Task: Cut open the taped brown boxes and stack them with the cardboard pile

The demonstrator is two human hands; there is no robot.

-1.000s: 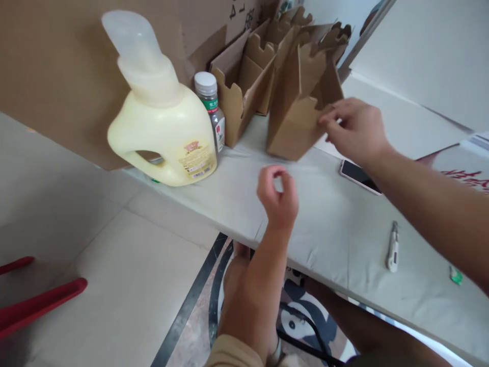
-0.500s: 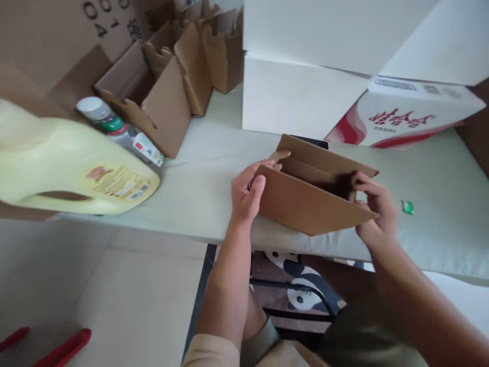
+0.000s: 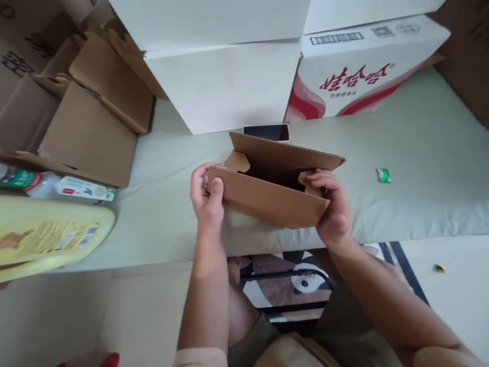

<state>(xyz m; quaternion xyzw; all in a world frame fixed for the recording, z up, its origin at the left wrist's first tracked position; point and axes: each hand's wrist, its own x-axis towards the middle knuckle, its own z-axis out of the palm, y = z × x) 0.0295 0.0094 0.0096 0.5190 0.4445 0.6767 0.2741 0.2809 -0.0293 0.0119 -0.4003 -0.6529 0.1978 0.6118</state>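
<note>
- Over the near edge of a pale green cloth [image 3: 420, 153], as seen from the head: an open brown cardboard box [image 3: 267, 196], held between both hands, mouth upward; whether resting on the cloth or lifted just clear, impossible to tell.
- At the box's left end: left hand [image 3: 208, 196], grasping the cardboard, thumb on the near panel, fingers partly hidden behind the end.
- At the right end: right hand [image 3: 336, 209], grasping the box too, fingers bent over the end flap, thumb out of sight.
- Just beyond the far panel, partly covered by it: a phone [image 3: 267, 132], close to a plain white carton [image 3: 229, 86]; farther right, a white carton with red lettering [image 3: 355, 71].
- Right of the hands, apart: a small green wrapper [image 3: 384, 175].
- Off to the left: more brown boxes [image 3: 91, 132], close together; nearer, a green-labelled bottle [image 3: 23, 179] beside a yellow jug [image 3: 57, 234].
</note>
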